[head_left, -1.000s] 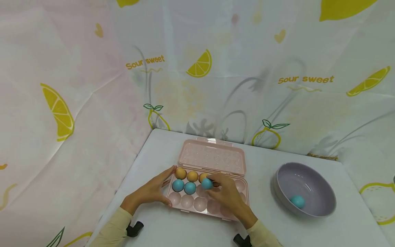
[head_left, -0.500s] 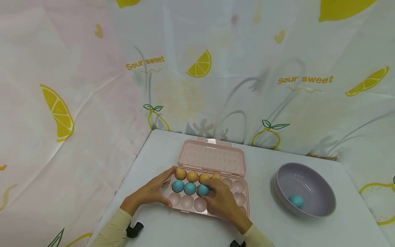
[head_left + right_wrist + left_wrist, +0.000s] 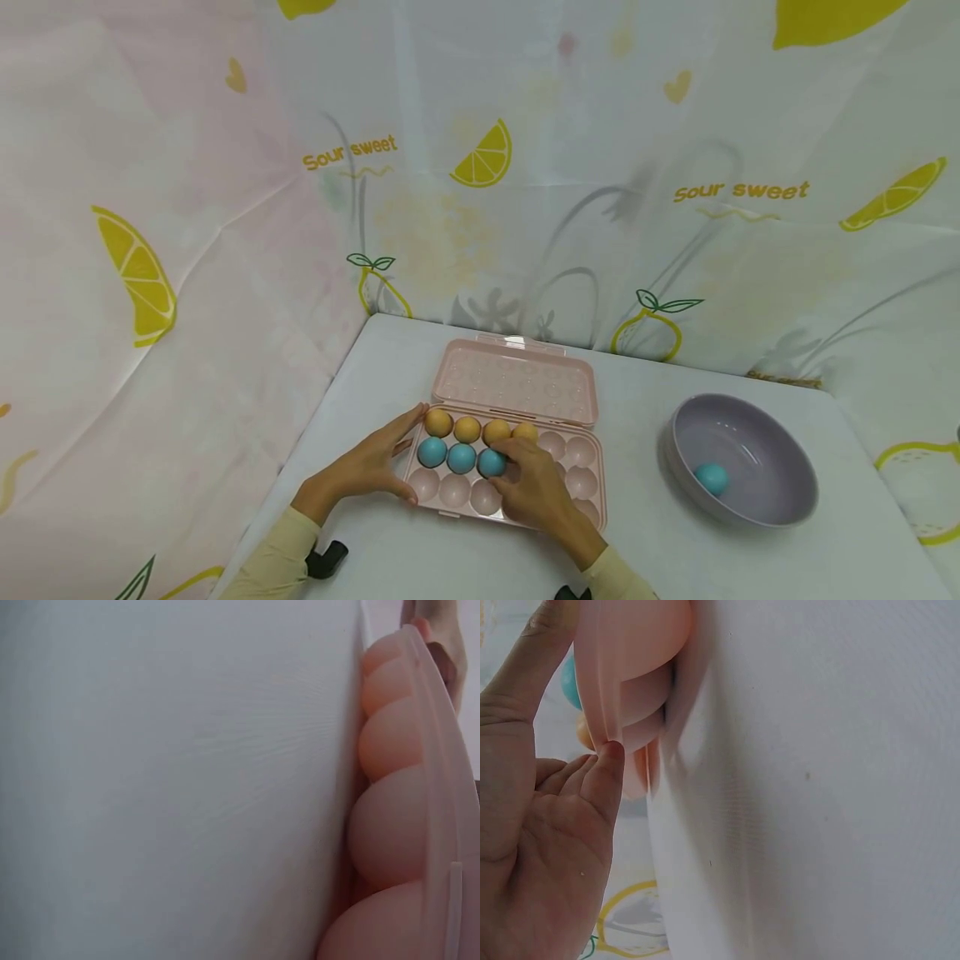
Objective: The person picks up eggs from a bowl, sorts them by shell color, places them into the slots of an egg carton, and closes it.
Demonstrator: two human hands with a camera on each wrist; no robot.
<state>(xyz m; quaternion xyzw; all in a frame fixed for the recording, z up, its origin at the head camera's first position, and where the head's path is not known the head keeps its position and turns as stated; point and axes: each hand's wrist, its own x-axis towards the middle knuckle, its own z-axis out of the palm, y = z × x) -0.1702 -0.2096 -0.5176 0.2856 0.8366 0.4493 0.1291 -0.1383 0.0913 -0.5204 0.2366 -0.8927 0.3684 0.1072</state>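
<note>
A pink egg carton [image 3: 487,499] lies with its lid [image 3: 517,382] folded back. Along its left end sits my left hand [image 3: 367,460], thumb at the near corner and fingers at the far one; the left wrist view has its fingertips on the carton's rim [image 3: 600,690]. With thumb and fingers my right hand [image 3: 536,483] holds a blue ball [image 3: 492,462] in the third cup of the middle row. Left of it, two blue balls [image 3: 461,458] fill their cups. The back row holds several yellow balls [image 3: 467,430]. My right hand covers some cups.
A mauve bowl [image 3: 776,467] stands on the white table [image 3: 637,542] at the right, with one blue ball [image 3: 711,479] inside. Behind the table hangs a lemon-print cloth [image 3: 480,242], and more of it covers the left side.
My right hand has lowered the blue ball into the third cup of the middle row and moved slightly left. In the bowl, the ball has rolled a little left. My left hand stays put.
</note>
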